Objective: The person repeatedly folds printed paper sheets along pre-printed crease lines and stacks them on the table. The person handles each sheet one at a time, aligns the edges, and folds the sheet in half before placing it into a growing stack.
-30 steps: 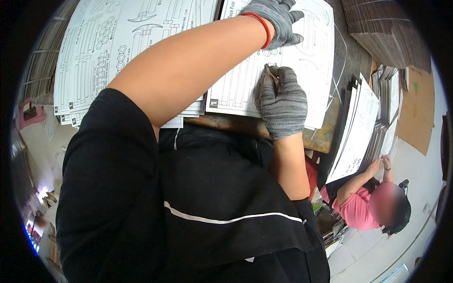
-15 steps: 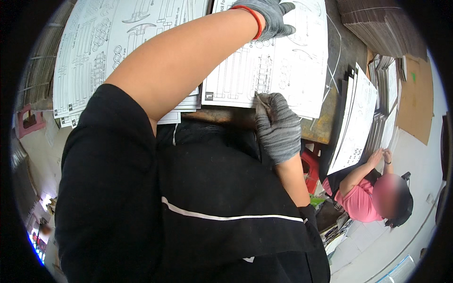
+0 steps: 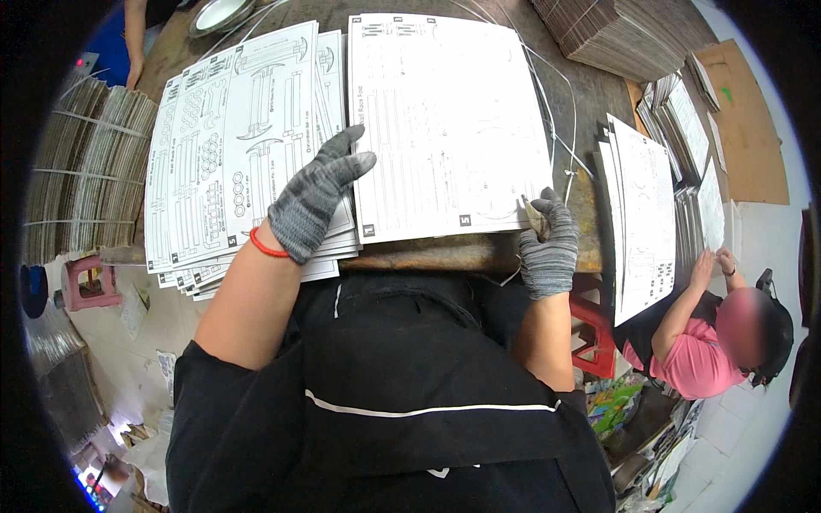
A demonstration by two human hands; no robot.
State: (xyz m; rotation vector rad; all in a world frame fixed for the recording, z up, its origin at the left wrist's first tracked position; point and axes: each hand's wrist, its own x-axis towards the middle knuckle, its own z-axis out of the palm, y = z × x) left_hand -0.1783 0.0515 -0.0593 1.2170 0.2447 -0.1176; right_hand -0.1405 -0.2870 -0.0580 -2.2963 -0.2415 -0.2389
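A large printed cardboard sheet (image 3: 445,128), white with black line drawings, lies before me on the worktable. My left hand (image 3: 316,201), in a grey knit glove with a red band at the wrist, is at its left edge. The fingers are stretched out and hold nothing. My right hand (image 3: 549,252), gloved alike, is closed at the sheet's lower right corner. A small pale piece shows by its thumb, too small to name. To the left lies a loose stack of similar printed sheets (image 3: 231,162), partly under my left hand and wrist.
Bundled cardboard stacks stand at the left (image 3: 85,175) and far right (image 3: 620,38). White strapping (image 3: 569,111) lies right of the sheet. A co-worker in pink (image 3: 684,350) handles printed sheets (image 3: 641,214) there. Stools, one pink (image 3: 90,284) and one red (image 3: 594,340), stand below.
My left hand has come back from the far part of the sheet to its left edge. My right hand has moved right to the lower right corner. The view has shifted too.
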